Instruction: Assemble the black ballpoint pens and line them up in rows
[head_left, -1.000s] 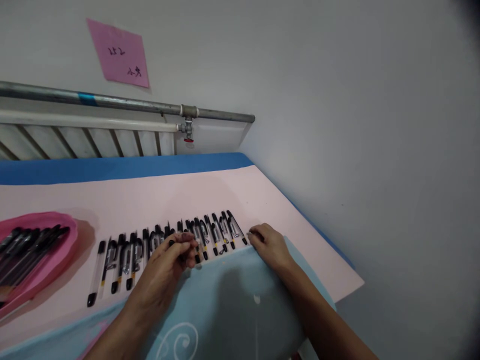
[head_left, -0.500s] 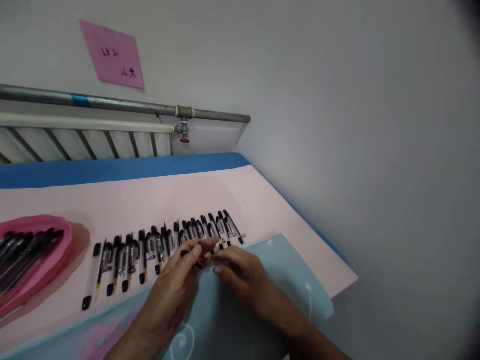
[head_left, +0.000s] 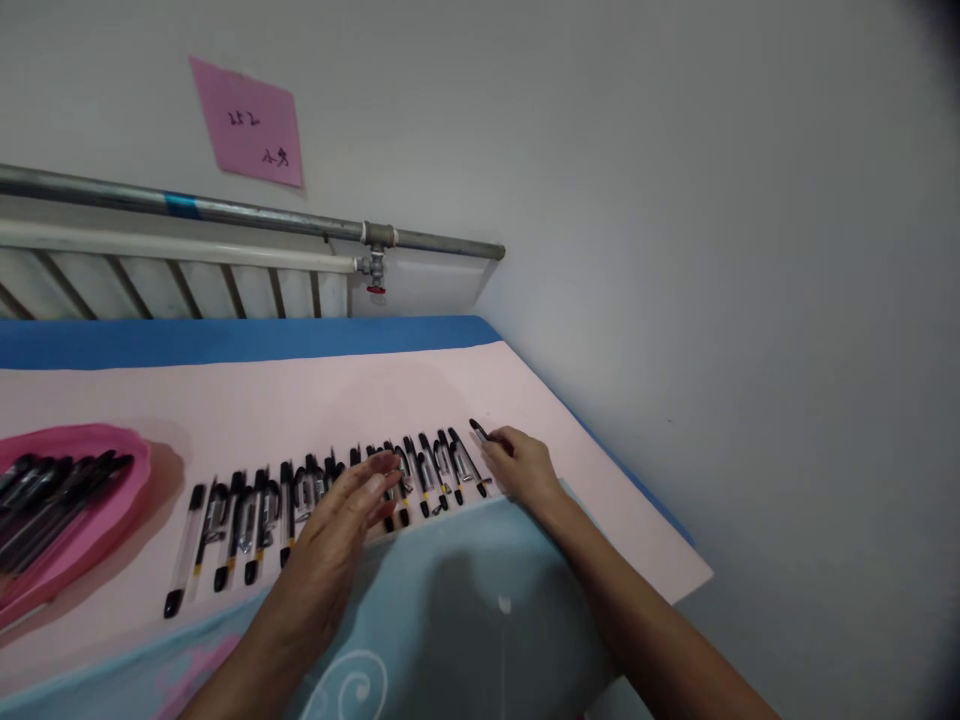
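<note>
Pens form a row (head_left: 300,495) on the tabletop (head_left: 375,390); right hand (head_left: 521,470) pinches one pen (head_left: 478,431) at the row's right end, left hand (head_left: 349,515) lies open, empty, over its middle.

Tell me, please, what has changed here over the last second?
The right hand swung away from the left hand to the right end of the row of black-capped clear pens, where it now pinches one black-capped pen. The left hand flattened over the row's middle. The row and the pink plastic tray of pens stayed put.
</note>
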